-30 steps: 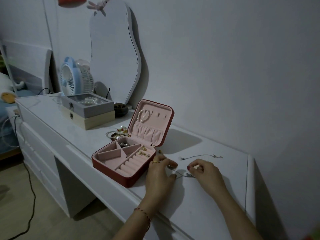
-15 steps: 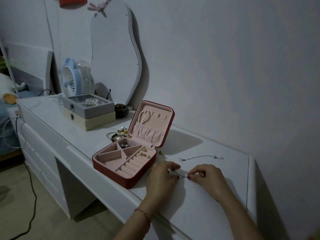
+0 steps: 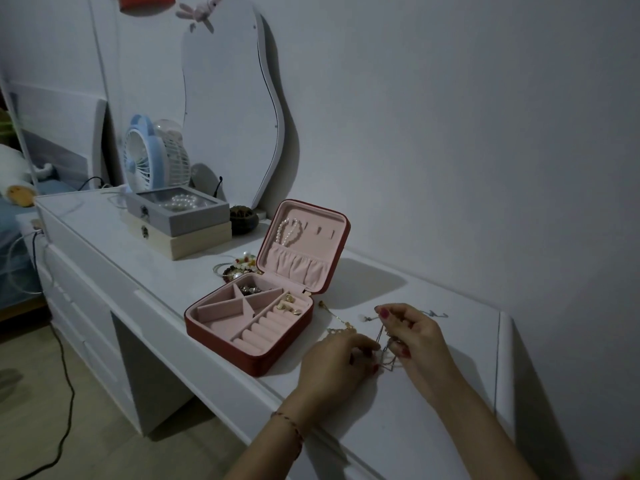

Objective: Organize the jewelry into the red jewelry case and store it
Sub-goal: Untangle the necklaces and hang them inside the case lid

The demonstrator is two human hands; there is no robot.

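The red jewelry case (image 3: 221, 336) lies open on the white dresser (image 3: 145, 271), its pink-lined lid upright with a pearl bracelet (image 3: 289, 232) hung inside. Gold earrings (image 3: 287, 306) and a dark piece (image 3: 250, 289) sit in its compartments. To the case's right, my left hand (image 3: 334, 363) and my right hand (image 3: 414, 336) pinch a thin chain necklace (image 3: 382, 344) between them, raised a little off the dresser top. A gold chain (image 3: 337, 322) lies beside the left hand, and another thin chain (image 3: 434, 313) lies behind the right hand.
Loose bracelets and beads (image 3: 239, 266) lie behind the case. Two stacked boxes (image 3: 180, 223), a small dark bowl (image 3: 244, 218), a blue fan (image 3: 147, 157) and a wavy mirror (image 3: 232, 105) stand at the back left. The dresser's right edge (image 3: 504, 341) is close to my right hand.
Both hands have lifted the thin chain off the dresser top; the right hand rose and turned, fingers pinching the chain higher. The case has not moved.
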